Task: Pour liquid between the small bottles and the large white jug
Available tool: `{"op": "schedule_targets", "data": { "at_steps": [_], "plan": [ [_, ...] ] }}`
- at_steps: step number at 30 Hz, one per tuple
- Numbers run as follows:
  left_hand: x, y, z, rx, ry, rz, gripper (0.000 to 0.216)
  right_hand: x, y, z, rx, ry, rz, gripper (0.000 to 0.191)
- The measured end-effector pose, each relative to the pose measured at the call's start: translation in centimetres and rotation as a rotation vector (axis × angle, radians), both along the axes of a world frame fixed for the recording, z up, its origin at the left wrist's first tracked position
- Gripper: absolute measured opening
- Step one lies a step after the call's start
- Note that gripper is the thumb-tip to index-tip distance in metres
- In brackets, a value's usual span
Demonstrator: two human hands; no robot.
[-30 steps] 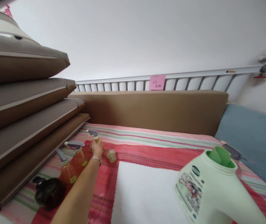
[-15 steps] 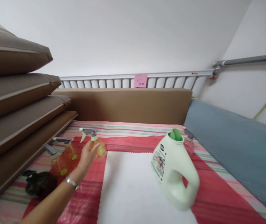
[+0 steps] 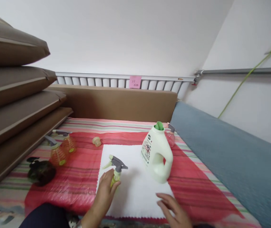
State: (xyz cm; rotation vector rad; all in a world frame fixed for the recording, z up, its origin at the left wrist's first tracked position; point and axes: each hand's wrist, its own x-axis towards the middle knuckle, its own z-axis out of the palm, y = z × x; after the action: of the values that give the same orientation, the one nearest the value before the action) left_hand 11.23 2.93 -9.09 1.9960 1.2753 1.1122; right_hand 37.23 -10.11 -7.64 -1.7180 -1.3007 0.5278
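A small spray bottle (image 3: 117,172) with a grey trigger head and yellow-green collar is upright over the white scallop-edged sheet (image 3: 135,199). Wrapped round its body is my left hand (image 3: 105,185), hiding most of it. Low at the sheet's right edge, my right hand (image 3: 174,210) holds nothing, its fingers apart. Beyond it stands a pale green handled jug (image 3: 158,155) with a printed label and a green cap or scoop in its mouth.
At the left are two orange spray bottles (image 3: 58,153) and a dark green bottle (image 3: 41,171). A small beige cap-like piece (image 3: 96,141) lies on the red cloth (image 3: 83,177). Behind the jug is a pink spray bottle (image 3: 170,137). Brown cushions (image 3: 18,101) and a blue panel (image 3: 216,152) flank the surface.
My left hand has brought the spray bottle from the red cloth rightward and nearer, over the white sheet. My right hand has come into view. The camera view has shifted.
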Motion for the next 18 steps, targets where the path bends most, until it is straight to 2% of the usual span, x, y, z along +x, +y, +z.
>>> {"op": "schedule_targets", "data": {
  "at_steps": [3, 5, 6, 8, 10, 11, 14, 18],
  "plan": [
    [0.5, -0.8, -0.6, 0.089, 0.097, -0.073, 0.038, -5.6, 4.7, 3.7, 0.053, 0.085, 0.18, 0.043],
    [0.6, -1.4, -0.7, 0.152, 0.165, -0.131, 0.037, -8.0, 7.0, 6.1, 0.085, 0.074, 0.227, 0.056],
    [0.6, -1.7, -0.7, 0.176, 0.188, -0.147, 0.037, -8.7, 7.7, 7.1, 0.092, 0.063, 0.254, 0.056],
    [0.6, -2.1, -0.7, 0.202, 0.209, -0.156, 0.038, -9.6, 8.4, 8.3, 0.074, 0.045, 0.307, 0.037],
    [0.4, -2.2, -0.6, 0.202, 0.203, -0.154, 0.041, -10.0, 8.5, 9.0, 0.036, 0.032, 0.344, 0.009],
    [0.3, -2.2, -0.6, 0.195, 0.194, -0.157, 0.041, -10.0, 8.3, 9.3, 0.019, 0.03, 0.35, 0.007],
    [0.0, -1.4, -0.5, 0.156, 0.124, -0.15, 0.037, -9.3, 7.7, 11.0, -0.001, 0.047, 0.345, 0.017],
    [-0.8, 0.1, -0.4, 0.065, -0.047, -0.109, 0.028, -6.3, 6.5, 15.4, 0.01, 0.106, 0.253, 0.024]
  ]
}}
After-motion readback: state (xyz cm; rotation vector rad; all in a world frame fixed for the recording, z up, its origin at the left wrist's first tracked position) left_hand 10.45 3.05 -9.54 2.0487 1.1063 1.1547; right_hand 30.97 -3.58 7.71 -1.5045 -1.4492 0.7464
